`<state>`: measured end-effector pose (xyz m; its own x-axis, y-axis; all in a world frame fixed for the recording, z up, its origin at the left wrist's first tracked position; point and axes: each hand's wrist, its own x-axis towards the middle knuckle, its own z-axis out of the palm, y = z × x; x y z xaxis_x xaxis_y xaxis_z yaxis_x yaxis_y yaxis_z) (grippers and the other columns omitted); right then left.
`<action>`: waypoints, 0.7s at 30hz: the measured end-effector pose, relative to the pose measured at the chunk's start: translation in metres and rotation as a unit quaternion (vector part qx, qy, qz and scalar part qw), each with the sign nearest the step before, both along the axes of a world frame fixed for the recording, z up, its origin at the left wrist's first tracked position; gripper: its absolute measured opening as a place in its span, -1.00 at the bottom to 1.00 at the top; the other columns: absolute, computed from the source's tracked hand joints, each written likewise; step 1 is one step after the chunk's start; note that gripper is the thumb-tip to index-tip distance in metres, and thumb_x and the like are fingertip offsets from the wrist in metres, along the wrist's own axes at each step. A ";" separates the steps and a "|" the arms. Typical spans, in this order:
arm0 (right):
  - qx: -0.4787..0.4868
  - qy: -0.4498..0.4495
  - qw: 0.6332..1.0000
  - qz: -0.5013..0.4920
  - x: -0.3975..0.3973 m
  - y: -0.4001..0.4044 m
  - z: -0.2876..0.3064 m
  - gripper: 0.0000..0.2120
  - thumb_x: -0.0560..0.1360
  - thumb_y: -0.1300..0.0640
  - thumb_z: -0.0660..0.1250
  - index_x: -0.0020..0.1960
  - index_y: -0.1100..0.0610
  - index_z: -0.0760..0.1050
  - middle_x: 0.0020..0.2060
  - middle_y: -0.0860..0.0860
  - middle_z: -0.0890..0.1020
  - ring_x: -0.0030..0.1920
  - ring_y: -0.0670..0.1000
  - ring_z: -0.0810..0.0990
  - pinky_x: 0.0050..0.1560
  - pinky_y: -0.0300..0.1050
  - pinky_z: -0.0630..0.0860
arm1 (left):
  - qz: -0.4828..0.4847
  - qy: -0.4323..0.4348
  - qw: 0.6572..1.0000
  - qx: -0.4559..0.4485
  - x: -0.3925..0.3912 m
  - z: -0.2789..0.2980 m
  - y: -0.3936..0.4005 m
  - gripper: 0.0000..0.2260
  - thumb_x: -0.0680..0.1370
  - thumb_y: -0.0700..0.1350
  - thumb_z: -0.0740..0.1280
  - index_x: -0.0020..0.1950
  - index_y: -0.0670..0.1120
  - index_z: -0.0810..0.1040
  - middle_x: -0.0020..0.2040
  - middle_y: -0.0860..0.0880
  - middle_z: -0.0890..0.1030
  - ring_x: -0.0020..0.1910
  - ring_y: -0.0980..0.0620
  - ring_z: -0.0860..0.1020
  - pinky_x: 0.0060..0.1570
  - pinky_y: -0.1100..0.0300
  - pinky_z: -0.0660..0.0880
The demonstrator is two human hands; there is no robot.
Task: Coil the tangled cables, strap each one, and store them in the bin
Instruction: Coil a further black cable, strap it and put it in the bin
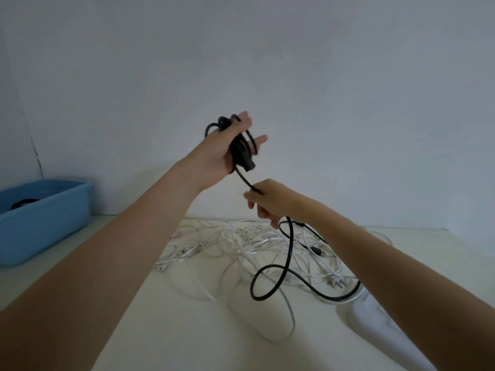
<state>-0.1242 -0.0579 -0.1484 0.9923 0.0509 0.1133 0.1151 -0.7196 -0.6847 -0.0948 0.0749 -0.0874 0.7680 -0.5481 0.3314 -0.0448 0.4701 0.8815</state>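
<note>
The black cable (288, 253) looks smooth and rubbery. The blue bin (48, 226) is smooth plastic. The table (166, 317) looks matt.

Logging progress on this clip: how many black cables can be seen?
2, possibly more hidden. One black cable runs from coils gripped in the left hand through the right hand down onto the table. Another dark coil lies in the blue bin.

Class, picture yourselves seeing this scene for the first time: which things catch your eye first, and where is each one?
Centre frame, the raised left hand grips a part-wound black cable, while the right hand pinches its trailing length just below. Under them a tangle of white cables sprawls on the table. At far left sits a blue bin with something dark inside.
</note>
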 end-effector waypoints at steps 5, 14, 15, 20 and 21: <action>-0.062 0.003 0.997 0.043 -0.013 -0.015 0.008 -0.90 0.53 0.26 0.25 -0.15 0.19 0.50 -0.51 0.03 0.44 -0.59 -0.02 0.37 -0.55 -0.25 0.44 | 0.180 -0.158 0.925 0.295 0.035 -0.023 0.018 -0.38 0.56 0.03 0.27 0.54 0.07 0.04 0.52 0.05 0.15 0.45 0.07 0.24 0.41 0.19 0.13; -0.071 -0.102 0.990 0.062 -0.016 -0.040 0.046 -0.84 0.40 0.12 0.47 -0.27 0.20 0.59 -0.56 -0.01 0.40 -0.52 -0.01 0.37 -0.48 -0.28 0.41 | -0.107 -0.169 0.866 0.458 0.000 -0.047 0.018 -0.63 0.55 -0.13 0.29 0.36 -0.08 0.38 -0.25 -0.04 0.68 -0.34 0.11 0.56 -0.21 0.33 0.47; -0.074 -0.107 0.990 0.057 -0.016 -0.040 0.047 -0.83 0.38 0.10 0.48 -0.27 0.19 0.59 -0.53 0.01 0.43 -0.53 -0.04 0.40 -0.46 -0.28 0.42 | -0.126 -0.164 0.867 0.453 -0.003 -0.046 0.017 -0.71 0.57 -0.17 0.27 0.29 -0.08 0.45 -0.34 -0.01 0.64 -0.39 0.12 0.53 -0.18 0.29 0.45; 0.072 0.016 0.986 0.148 -0.021 -0.047 0.043 -0.59 0.43 0.07 0.40 0.26 0.00 0.43 0.13 -0.01 0.55 0.11 -0.06 0.57 0.07 -0.21 0.56 | -0.243 -0.093 0.891 0.372 -0.017 -0.038 0.020 -0.84 0.43 -0.24 0.24 -0.03 -0.16 0.55 -0.60 0.03 0.40 -0.62 0.16 0.33 -0.21 0.31 0.51; 0.133 0.061 0.970 0.195 -0.021 -0.048 0.038 -0.44 0.39 0.00 0.42 0.35 -0.04 0.34 0.23 -0.05 0.50 0.24 -0.03 0.51 0.20 -0.18 0.51 | -0.273 -0.092 0.891 0.351 -0.020 -0.037 0.021 -0.83 0.39 -0.22 0.26 -0.07 -0.13 0.59 -0.62 0.05 0.40 -0.65 0.18 0.32 -0.23 0.32 0.51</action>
<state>-0.1455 -0.1056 -0.1100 0.9103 0.4099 0.0569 0.2494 -0.4338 -0.8658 -0.1150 0.0961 -0.1243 0.2917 -0.9450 -0.1482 -0.1519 -0.1988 0.9682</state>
